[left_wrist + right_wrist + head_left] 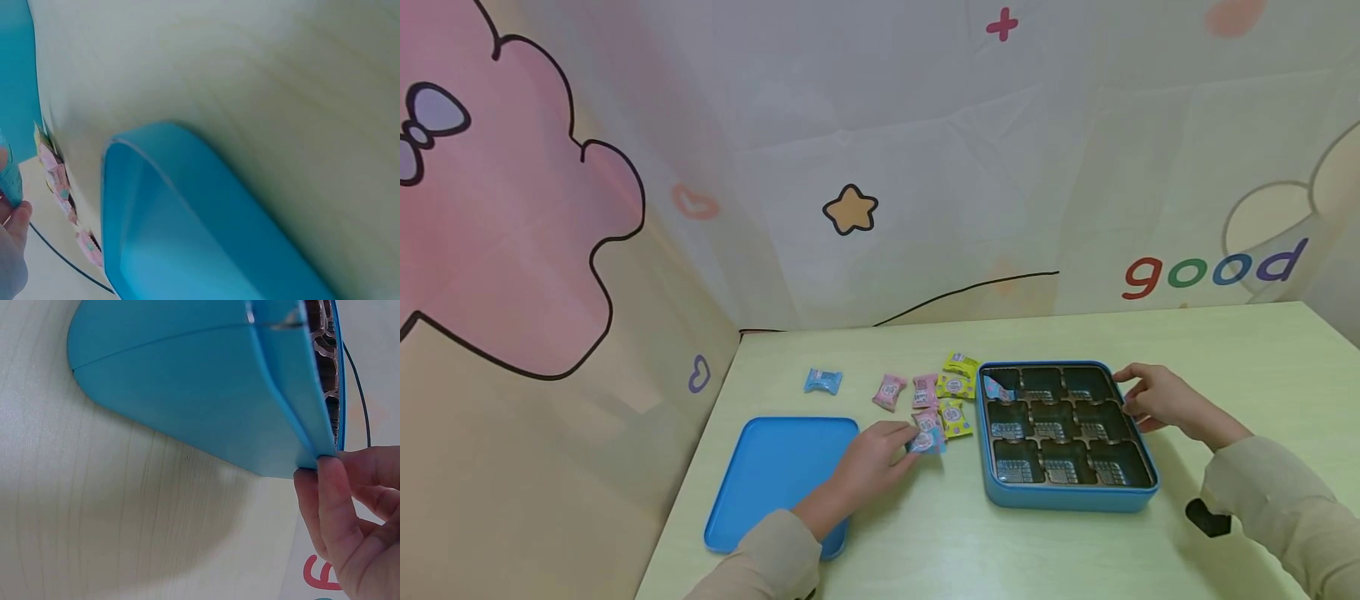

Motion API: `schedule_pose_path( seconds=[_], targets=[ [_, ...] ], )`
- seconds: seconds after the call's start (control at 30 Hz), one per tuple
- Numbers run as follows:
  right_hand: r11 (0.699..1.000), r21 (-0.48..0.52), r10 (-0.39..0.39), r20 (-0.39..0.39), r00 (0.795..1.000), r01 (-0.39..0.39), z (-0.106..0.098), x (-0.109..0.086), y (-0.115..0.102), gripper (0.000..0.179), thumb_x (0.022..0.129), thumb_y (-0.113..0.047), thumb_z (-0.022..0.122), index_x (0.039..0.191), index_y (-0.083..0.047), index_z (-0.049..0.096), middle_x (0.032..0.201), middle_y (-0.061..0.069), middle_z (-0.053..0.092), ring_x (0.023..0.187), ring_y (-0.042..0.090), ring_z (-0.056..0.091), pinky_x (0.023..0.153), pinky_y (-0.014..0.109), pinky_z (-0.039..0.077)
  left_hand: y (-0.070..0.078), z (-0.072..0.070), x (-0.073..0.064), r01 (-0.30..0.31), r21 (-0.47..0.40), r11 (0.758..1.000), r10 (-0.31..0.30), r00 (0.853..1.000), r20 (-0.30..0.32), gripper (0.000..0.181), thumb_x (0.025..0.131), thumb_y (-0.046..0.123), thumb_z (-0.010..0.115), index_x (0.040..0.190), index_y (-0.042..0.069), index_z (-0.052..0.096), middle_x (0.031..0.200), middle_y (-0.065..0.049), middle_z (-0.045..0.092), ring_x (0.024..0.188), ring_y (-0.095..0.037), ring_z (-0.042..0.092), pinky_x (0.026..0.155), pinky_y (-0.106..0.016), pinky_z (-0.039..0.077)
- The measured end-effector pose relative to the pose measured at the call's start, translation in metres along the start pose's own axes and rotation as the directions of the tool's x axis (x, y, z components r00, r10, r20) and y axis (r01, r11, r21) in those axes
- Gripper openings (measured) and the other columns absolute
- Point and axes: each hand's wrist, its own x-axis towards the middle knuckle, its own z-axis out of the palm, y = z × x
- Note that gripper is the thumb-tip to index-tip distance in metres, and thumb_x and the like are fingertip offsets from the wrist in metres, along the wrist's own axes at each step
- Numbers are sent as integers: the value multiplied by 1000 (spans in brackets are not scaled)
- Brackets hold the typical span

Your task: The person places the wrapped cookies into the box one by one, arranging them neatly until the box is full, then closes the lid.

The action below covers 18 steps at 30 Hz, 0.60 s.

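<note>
My left hand [871, 462] pinches a blue wrapped candy [928, 441] between thumb and fingers, just over the front of a pink candy. In the left wrist view the same blue candy [11, 179] shows at the left edge. With its fingertips at the right rim, my right hand [1165, 402] holds the blue tin box [1067, 498]; thumb and fingers [334, 481] meet its edge in the right wrist view. Inside the box is a dark plastic tray [1060, 415] with several compartments. Its back left compartment holds a blue-and-pink candy [997, 389].
Pink candies [890, 392] and yellow candies [955, 418] lie grouped left of the box. Farther left sits another blue candy [823, 382]. The blue lid [775, 467] rests on the table [940, 542], partly under my left forearm. A printed cloth [940, 167] hangs behind.
</note>
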Motion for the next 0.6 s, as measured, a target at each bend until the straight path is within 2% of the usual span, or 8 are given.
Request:
schedule_pose_path(
  seconds=[0.2, 0.4, 0.6],
  targets=[
    [1000, 3, 9, 0, 1000, -9, 0, 0, 0, 47, 82, 1, 49, 123, 14, 30, 92, 24, 52, 69, 16, 57, 62, 35, 54, 4, -1, 5, -6, -12, 1000, 6, 998, -55, 36, 82, 27, 62, 113, 11, 61, 110, -2, 63, 103, -15, 57, 84, -27, 48],
    [1000, 3, 11, -1, 1000, -11, 1, 1, 2, 47, 82, 1, 49, 123, 14, 31, 92, 23, 53, 69, 16, 57, 62, 35, 54, 9, -3, 12, 3, -31, 1000, -5, 998, -67, 39, 83, 28, 61, 118, 11, 58, 112, -1, 62, 104, -15, 56, 85, -27, 48],
    [1000, -2, 16, -2, 1000, -16, 1, 1, 1, 47, 82, 1, 49, 123, 13, 30, 93, 24, 52, 69, 17, 57, 63, 35, 54, 13, -1, 19, -24, -50, 998, 19, 994, -109, 38, 82, 26, 62, 115, 8, 59, 112, -4, 62, 105, -16, 56, 85, -28, 48]
  ],
)
